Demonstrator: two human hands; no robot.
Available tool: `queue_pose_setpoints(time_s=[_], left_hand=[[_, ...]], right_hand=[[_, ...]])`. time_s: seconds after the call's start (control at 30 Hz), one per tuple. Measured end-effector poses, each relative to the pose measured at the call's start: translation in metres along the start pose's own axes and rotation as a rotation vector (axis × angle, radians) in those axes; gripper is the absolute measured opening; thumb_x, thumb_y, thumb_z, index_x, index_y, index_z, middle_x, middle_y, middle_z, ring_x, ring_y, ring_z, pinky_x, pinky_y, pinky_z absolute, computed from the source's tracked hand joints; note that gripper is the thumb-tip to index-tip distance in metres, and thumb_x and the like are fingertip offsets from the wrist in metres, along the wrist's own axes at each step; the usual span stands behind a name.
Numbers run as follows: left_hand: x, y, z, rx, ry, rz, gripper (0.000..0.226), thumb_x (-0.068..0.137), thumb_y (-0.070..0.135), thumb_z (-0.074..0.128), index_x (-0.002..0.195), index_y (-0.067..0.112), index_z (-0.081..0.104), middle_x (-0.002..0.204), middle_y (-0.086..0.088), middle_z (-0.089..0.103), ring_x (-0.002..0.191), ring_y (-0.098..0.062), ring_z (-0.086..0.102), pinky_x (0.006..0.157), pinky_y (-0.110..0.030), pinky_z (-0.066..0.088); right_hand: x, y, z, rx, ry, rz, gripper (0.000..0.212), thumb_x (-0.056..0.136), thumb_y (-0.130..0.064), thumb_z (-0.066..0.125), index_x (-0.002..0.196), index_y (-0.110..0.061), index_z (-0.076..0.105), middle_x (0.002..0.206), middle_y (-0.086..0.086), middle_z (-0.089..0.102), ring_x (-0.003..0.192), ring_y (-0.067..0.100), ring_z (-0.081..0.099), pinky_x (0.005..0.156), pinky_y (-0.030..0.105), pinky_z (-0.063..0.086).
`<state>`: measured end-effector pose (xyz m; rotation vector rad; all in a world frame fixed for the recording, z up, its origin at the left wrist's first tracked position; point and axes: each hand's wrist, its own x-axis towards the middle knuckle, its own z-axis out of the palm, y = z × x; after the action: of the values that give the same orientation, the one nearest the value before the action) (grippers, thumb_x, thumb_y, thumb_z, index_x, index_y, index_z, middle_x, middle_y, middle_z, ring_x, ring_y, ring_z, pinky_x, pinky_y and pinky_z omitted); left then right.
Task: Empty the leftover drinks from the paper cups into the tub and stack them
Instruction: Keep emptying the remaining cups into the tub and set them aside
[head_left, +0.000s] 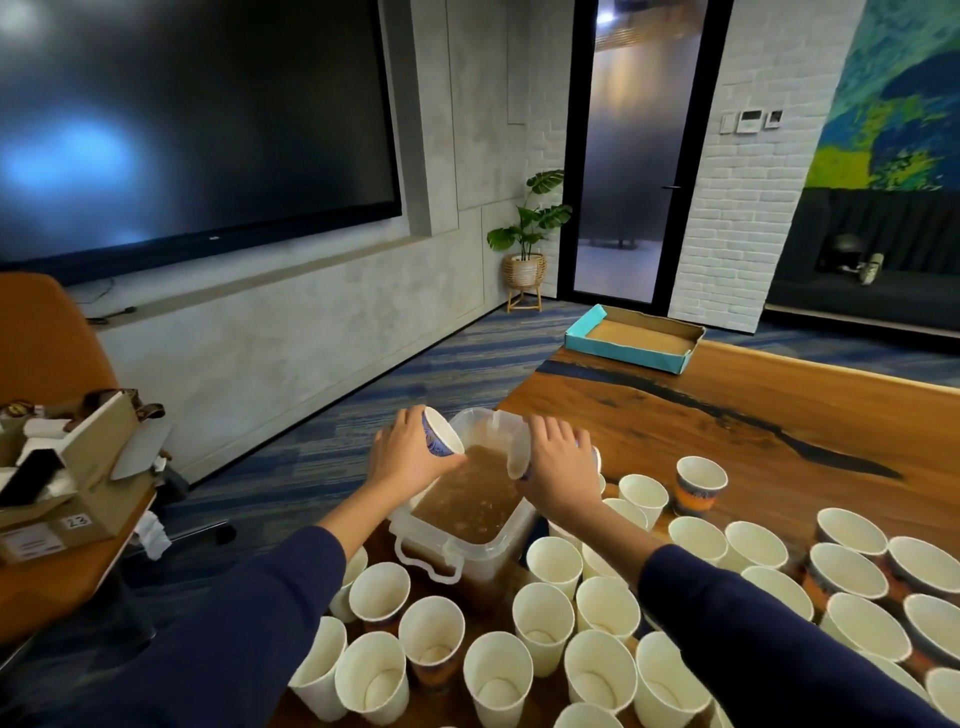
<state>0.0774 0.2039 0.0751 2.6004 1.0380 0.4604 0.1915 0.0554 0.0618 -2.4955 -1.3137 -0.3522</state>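
Head view: left hand (402, 457) gripped a tipped cup (441, 432) over the tub (415, 525) of brown liquid. Right hand (558, 467) gripped another tipped cup (519, 457) at the tub's right edge. Upright cups (550, 566) crowded the table (779, 405) nearer the person.

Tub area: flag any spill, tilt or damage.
No spill shows. The tub stands level, brown liquid inside. Only the two cups tilted over it by the left hand and right hand are askew, on purpose.

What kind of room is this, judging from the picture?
Probably an office meeting room or lounge: a very large dark screen fills the wall, a long wooden table holds many paper cups, and a glass door leads out.
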Motion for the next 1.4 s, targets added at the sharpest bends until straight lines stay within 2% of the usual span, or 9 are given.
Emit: queue_pose_setpoints(time_s=[0.1, 0.27, 0.47, 0.67, 0.8, 0.97, 1.07, 1.27, 1.4], left_hand=[[-0.010, 0.023, 0.001, -0.110, 0.044, 0.003, 0.090, 0.072, 0.054, 0.076, 0.141, 0.018, 0.031, 0.143, -0.004, 0.044, 0.129, -0.026, 0.042, 0.102, -0.039, 0.036], [-0.031, 0.083, 0.008, -0.144, 0.005, 0.074, 0.096, 0.072, 0.050, 0.078, 0.146, 0.019, 0.025, 0.146, -0.007, 0.042, 0.131, -0.028, 0.040, 0.103, -0.043, 0.038], [-0.074, 0.189, 0.039, -0.169, -0.096, 0.188, 0.095, 0.072, 0.043, 0.080, 0.145, 0.025, 0.022, 0.148, -0.002, 0.037, 0.129, -0.026, 0.043, 0.100, -0.044, 0.044], [-0.130, 0.308, 0.081, -0.223, -0.224, 0.384, 0.093, 0.074, 0.045, 0.078, 0.146, 0.024, 0.022, 0.149, 0.000, 0.032, 0.131, -0.025, 0.040, 0.101, -0.044, 0.044], [-0.166, 0.383, 0.111, -0.262, -0.318, 0.478, 0.090, 0.078, 0.041, 0.075, 0.147, 0.022, 0.020, 0.151, -0.001, 0.027, 0.132, -0.026, 0.038, 0.102, -0.045, 0.042], [-0.203, 0.458, 0.151, -0.312, -0.448, 0.573, 0.091, 0.078, 0.042, 0.074, 0.147, 0.020, 0.018, 0.150, -0.003, 0.022, 0.130, -0.028, 0.040, 0.099, -0.041, 0.043], [-0.220, 0.498, 0.177, -0.307, -0.518, 0.587, 0.089, 0.078, 0.044, 0.074, 0.145, 0.018, 0.021, 0.147, -0.003, 0.022, 0.127, -0.027, 0.043, 0.096, -0.039, 0.044], [-0.247, 0.557, 0.231, -0.292, -0.605, 0.650, 0.080, 0.077, 0.043, 0.073, 0.137, 0.015, 0.028, 0.135, -0.004, 0.026, 0.118, -0.028, 0.047, 0.091, -0.041, 0.047], [-0.254, 0.577, 0.265, -0.318, -0.683, 0.618, 0.081, 0.076, 0.047, 0.073, 0.135, 0.015, 0.028, 0.138, -0.005, 0.025, 0.124, -0.028, 0.042, 0.098, -0.042, 0.043]], right_hand=[[-0.012, 0.018, -0.015, 0.143, 0.013, 0.119, 0.077, 0.084, -0.042, 0.069, 0.144, -0.018, 0.026, 0.145, 0.001, 0.038, 0.133, 0.020, 0.036, 0.112, 0.037, 0.027], [-0.046, 0.062, -0.047, 0.295, 0.014, 0.261, 0.090, 0.078, -0.040, 0.076, 0.146, -0.017, 0.021, 0.147, 0.004, 0.036, 0.130, 0.022, 0.040, 0.106, 0.036, 0.038], [-0.129, 0.154, -0.085, 0.253, 0.054, 0.424, 0.091, 0.076, -0.042, 0.078, 0.144, -0.020, 0.022, 0.145, 0.004, 0.036, 0.127, 0.023, 0.044, 0.098, 0.038, 0.046], [-0.222, 0.257, -0.138, 0.198, 0.105, 0.607, 0.088, 0.075, -0.040, 0.078, 0.143, -0.019, 0.025, 0.144, 0.006, 0.033, 0.128, 0.025, 0.041, 0.101, 0.040, 0.043], [-0.278, 0.321, -0.173, 0.127, 0.120, 0.745, 0.083, 0.077, -0.040, 0.076, 0.141, -0.017, 0.029, 0.141, 0.008, 0.035, 0.122, 0.027, 0.046, 0.093, 0.040, 0.050], [-0.345, 0.390, -0.199, 0.032, 0.100, 0.862, 0.078, 0.077, -0.045, 0.074, 0.136, -0.011, 0.036, 0.134, 0.011, 0.045, 0.118, 0.026, 0.048, 0.093, 0.037, 0.046], [-0.375, 0.422, -0.203, 0.102, 0.107, 0.952, 0.081, 0.070, -0.042, 0.081, 0.132, -0.010, 0.040, 0.128, 0.010, 0.052, 0.112, 0.027, 0.053, 0.088, 0.037, 0.048], [-0.410, 0.467, -0.184, 0.136, -0.015, 0.959, 0.082, 0.067, -0.026, 0.083, 0.132, -0.010, 0.035, 0.129, 0.010, 0.048, 0.114, 0.026, 0.052, 0.089, 0.033, 0.047], [-0.423, 0.486, -0.161, 0.114, -0.079, 0.916, 0.079, 0.065, -0.036, 0.083, 0.127, -0.016, 0.038, 0.121, 0.004, 0.053, 0.109, 0.021, 0.054, 0.090, 0.031, 0.047]])
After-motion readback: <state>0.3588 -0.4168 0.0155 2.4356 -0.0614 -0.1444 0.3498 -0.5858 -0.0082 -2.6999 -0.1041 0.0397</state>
